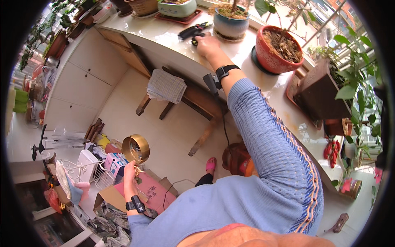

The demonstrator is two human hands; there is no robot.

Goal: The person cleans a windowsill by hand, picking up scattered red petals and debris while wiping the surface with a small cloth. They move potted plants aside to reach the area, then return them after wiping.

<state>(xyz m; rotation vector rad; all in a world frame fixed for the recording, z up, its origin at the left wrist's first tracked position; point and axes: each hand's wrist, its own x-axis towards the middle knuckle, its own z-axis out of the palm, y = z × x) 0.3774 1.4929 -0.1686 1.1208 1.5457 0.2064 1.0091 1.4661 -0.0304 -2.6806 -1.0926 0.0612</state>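
Note:
My right hand [209, 47] reaches over the white counter, its fingers around a black handle [194, 40] with a touch of yellow. Most of that tool is hidden. Touching or just beyond it lie black-handled pruning shears [192, 31]. Low on the left, my left hand [129, 173] is closed around crumpled, dry yellowish leaves [138, 170]. A green leaf [138, 180] shows below them. Just past its fingertips is a round gold tin [126, 148] with small items inside; whether the fingers touch its rim I cannot tell.
Potted plants line the counter [262, 89], among them a blue-white pot [230, 26] and a red pot [274, 55]. Below stands a wooden stool [197, 105] beside a folded cloth [166, 85]. Boxes, including a pink one [157, 188], crowd the left. A cable [226, 129] hangs down.

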